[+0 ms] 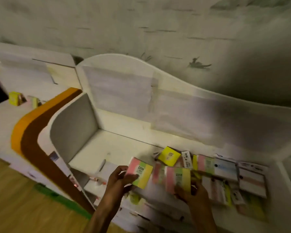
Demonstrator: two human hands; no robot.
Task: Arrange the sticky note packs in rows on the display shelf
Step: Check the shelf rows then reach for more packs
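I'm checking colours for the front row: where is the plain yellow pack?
In the head view the plain yellow pack lies tilted on the shelf, right of centre, behind the striped pack the right hand holds.

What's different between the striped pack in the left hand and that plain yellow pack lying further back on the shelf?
The striped pack shows bands of pink, green and yellow, while the yellow pack is a single colour. The striped pack is held in the left hand; the yellow pack lies tilted among other packs, untouched. The striped pack's label reads 2209; the yellow pack's label is too blurred to read. Both are squarish, with a small label on top.
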